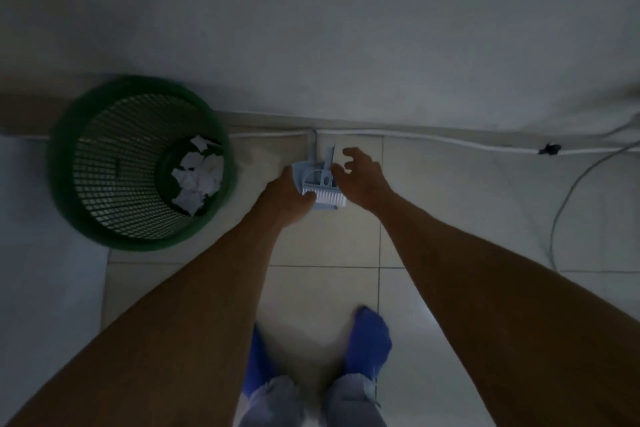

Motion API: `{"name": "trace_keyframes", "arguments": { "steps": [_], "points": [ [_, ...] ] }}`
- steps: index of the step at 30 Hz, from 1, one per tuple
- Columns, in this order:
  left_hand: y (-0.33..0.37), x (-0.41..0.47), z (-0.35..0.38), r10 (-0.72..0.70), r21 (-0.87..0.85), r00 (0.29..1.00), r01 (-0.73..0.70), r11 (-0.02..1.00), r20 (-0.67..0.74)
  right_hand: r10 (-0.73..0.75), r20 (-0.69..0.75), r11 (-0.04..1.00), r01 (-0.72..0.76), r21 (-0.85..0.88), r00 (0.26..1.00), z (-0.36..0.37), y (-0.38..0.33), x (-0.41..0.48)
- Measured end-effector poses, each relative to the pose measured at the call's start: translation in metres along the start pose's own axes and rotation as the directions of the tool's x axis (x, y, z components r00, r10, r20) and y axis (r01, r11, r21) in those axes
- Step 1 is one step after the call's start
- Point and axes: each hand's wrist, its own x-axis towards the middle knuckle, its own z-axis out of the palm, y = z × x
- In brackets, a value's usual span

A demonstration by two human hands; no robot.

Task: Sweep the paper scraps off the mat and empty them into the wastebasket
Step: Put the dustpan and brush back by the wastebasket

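A: What's nearest the camera?

B: Two feet in blue socks (369,340) on the pale floor tiles (322,243), grey trouser cuffs above them. Both bare forearms reach forward from there.

A: And the hands?

B: The left hand (285,196) is closed around the left side of a small light-blue dustpan (313,175) that stands near the wall, its thumb lying across the white bristles of the brush (325,198) nested in the pan. The right hand (362,180) is just to the right of the set, fingers (349,152) spread and curled loosely, gripping nothing. Whether its fingertips touch the pan's upright handle I cannot tell; the frame is dim and blurred.

A: Where are the scraps?

B: The white paper scraps (199,177) lie heaped in the bottom of the green mesh wastebasket (104,149), which stands left of the left hand, apart from it.

A: Farther back?

B: A white cable (450,140) runs along the foot of the wall (311,28).
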Motion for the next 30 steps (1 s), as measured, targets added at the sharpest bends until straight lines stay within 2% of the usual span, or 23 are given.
{"name": "trace_keyframes", "arguments": {
  "steps": [4, 6, 9, 12, 20, 27, 30],
  "points": [
    [0.033, -0.068, -0.035, 0.052, 0.124, 0.994, -0.063, 0.990, 0.094, -0.034, 0.017, 0.999, 0.034, -0.039, 0.999, -0.035, -0.039, -0.070],
    [0.059, -0.108, -0.064, 0.076, 0.144, 0.993, -0.088, 0.986, 0.086, -0.030, 0.017, 0.999, 0.031, -0.044, 0.999, -0.060, -0.066, -0.104],
    [0.094, -0.173, -0.108, 0.088, 0.152, 0.996, -0.092, 0.984, 0.030, -0.036, 0.029, 0.998, 0.038, -0.054, 0.999, -0.099, -0.109, -0.155],
    [0.122, -0.237, -0.145, 0.112, 0.169, 0.993, -0.105, 0.980, -0.029, -0.104, 0.027, 0.991, 0.106, -0.075, 0.994, -0.140, -0.155, -0.213],
    [0.164, -0.411, -0.203, 0.056, 0.206, 0.979, -0.015, 0.979, -0.196, -0.278, 0.154, 0.907, 0.312, -0.284, 0.948, -0.221, -0.240, -0.358],
    [0.144, -0.546, -0.204, -0.055, -0.012, 0.959, 0.054, 0.998, -0.279, -0.366, 0.349, 0.745, 0.496, -0.446, 0.863, -0.241, -0.280, -0.472],
    [0.118, -0.594, -0.200, -0.127, -0.114, 0.918, 0.090, 0.989, -0.376, -0.405, 0.430, 0.660, 0.583, -0.473, 0.807, -0.234, -0.297, -0.514]
  ]
}}
